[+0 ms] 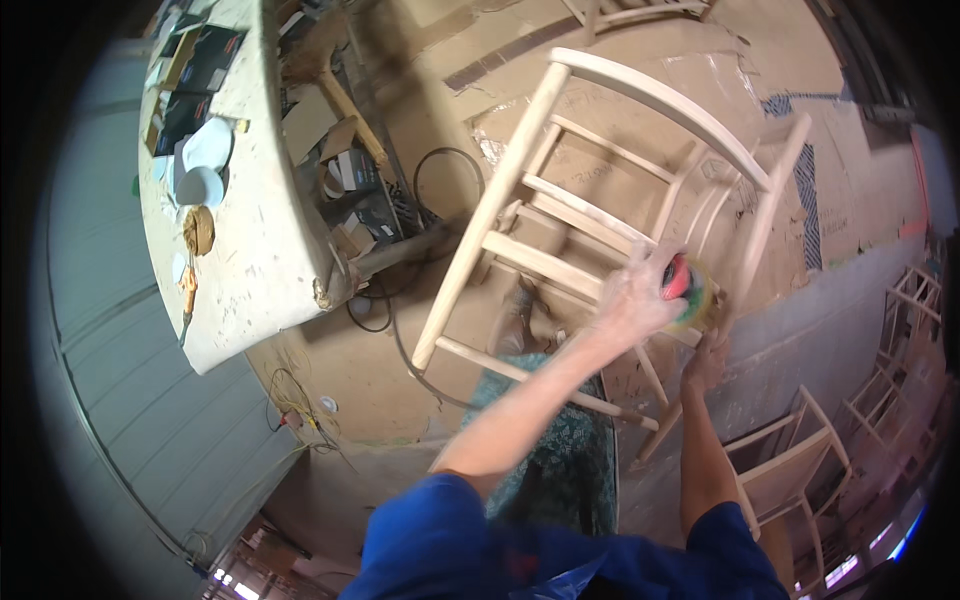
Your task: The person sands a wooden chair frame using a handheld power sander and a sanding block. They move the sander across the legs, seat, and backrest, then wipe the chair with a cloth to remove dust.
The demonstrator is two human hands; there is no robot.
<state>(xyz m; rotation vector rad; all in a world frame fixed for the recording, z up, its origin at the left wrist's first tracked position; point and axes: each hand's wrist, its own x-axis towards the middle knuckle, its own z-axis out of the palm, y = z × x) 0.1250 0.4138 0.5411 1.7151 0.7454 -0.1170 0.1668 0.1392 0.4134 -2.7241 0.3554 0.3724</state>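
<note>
A bare, pale wooden chair frame (517, 150) stands tilted in front of me, with no seat panel visible. My left hand (634, 296) grips a red-and-black handheld power sander (676, 277). The sander's green-yellow pad is blurred and lies against or close to the rails on the chair's right side; contact cannot be told. My right hand (705, 364) is closed around a wooden post of the chair just below the sander. Part of that post is hidden by the fingers and the blurred tool.
On the left is a pale worktable (255, 292) with sanding discs (202, 186), open boxes (214, 56) and a brush-like tool (189, 289). A dark hose (409, 352) curls beside the chair. Cardboard (592, 169) covers the floor. Another wooden chair (795, 457) stands at lower right.
</note>
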